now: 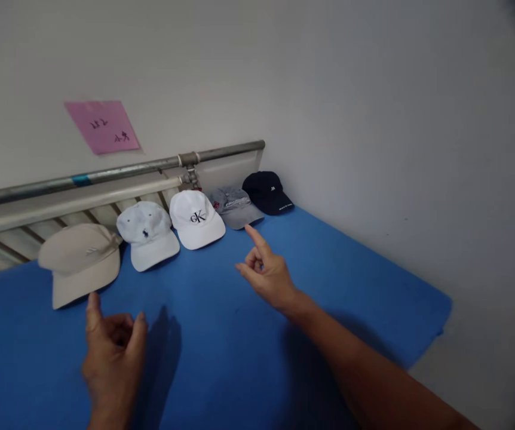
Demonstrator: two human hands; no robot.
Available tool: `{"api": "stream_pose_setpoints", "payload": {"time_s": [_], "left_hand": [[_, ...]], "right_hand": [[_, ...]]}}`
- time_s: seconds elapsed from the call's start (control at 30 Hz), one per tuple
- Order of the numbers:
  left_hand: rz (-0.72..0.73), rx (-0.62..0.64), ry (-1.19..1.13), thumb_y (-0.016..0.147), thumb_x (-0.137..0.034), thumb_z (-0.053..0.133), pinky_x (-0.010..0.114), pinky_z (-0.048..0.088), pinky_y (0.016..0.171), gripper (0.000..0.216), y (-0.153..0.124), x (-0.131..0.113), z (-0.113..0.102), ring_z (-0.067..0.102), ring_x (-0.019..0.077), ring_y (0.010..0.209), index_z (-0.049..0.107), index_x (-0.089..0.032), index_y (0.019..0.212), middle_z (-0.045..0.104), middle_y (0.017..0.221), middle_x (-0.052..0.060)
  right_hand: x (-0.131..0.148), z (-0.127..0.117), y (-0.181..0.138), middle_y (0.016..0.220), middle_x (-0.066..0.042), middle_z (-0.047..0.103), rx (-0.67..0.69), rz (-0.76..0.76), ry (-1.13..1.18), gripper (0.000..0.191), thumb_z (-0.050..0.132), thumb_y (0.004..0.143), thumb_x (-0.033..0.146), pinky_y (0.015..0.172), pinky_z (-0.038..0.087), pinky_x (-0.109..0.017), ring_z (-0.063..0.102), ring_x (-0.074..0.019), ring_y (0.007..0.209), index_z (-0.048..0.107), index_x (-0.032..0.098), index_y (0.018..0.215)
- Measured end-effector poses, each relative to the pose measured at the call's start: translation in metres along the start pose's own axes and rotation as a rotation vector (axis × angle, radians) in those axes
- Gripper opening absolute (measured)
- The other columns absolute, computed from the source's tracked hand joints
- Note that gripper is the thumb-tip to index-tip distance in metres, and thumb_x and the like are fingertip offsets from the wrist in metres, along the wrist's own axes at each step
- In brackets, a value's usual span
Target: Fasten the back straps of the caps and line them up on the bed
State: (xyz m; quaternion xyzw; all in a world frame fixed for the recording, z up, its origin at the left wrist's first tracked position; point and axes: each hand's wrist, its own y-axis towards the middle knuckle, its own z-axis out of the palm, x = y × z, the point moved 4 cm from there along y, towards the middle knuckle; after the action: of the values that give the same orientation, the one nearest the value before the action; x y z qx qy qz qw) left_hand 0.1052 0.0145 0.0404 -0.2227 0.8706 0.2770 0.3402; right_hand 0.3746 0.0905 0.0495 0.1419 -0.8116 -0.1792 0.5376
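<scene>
My left hand (113, 352) holds nothing; its index finger and thumb are stretched apart, the other fingers curled. Its fingertip is just below the brim of a beige baseball cap (80, 254). To the right of that cap sit a pale cap with a small dark emblem (147, 233) and a white cap with black "CK"-like letters (197, 218). A faded grey cap (236, 206) and a black cap (267, 192) finish the row. My right hand (266, 272), also holding nothing, points its index finger at the grey cap's brim, thumb spread away.
The caps rest on a blue-covered table (212, 334) against the wall. Behind them run a radiator (11, 239) and a metal pipe (141, 170) with a valve (190, 173). A pink paper with handwriting (103, 128) is stuck on the wall. The right wall borders the table.
</scene>
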Motion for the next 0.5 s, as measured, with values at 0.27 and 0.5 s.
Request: {"api": "stream_pose_setpoints", "payload": {"time_s": [0.27, 0.5], "left_hand": [[-0.016, 0.085, 0.073, 0.070, -0.042, 0.058, 0.034, 0.048, 0.065, 0.089, 0.012, 0.020, 0.016, 0.058, 0.0199, 0.064, 0.020, -0.025, 0.149, 0.057, 0.073, -0.003], [-0.050, 0.147, 0.124, 0.071, -0.038, 0.060, 0.029, 0.046, 0.064, 0.087, 0.014, 0.025, 0.019, 0.059, 0.0173, 0.066, 0.021, -0.026, 0.148, 0.058, 0.073, -0.005]], "right_hand": [[-0.023, 0.007, 0.008, 0.062, 0.009, 0.047, 0.047, 0.081, -0.036, 0.078, 0.057, 0.076, 0.014, 0.061, 0.041, -0.020, 0.044, -0.0069, 0.053, 0.028, 0.029, 0.146], [-0.034, 0.012, 0.011, 0.060, 0.009, 0.047, 0.132, 0.142, -0.083, 0.078, 0.056, 0.075, 0.010, 0.061, 0.040, -0.021, 0.046, -0.0071, 0.054, 0.029, 0.027, 0.146]]}}
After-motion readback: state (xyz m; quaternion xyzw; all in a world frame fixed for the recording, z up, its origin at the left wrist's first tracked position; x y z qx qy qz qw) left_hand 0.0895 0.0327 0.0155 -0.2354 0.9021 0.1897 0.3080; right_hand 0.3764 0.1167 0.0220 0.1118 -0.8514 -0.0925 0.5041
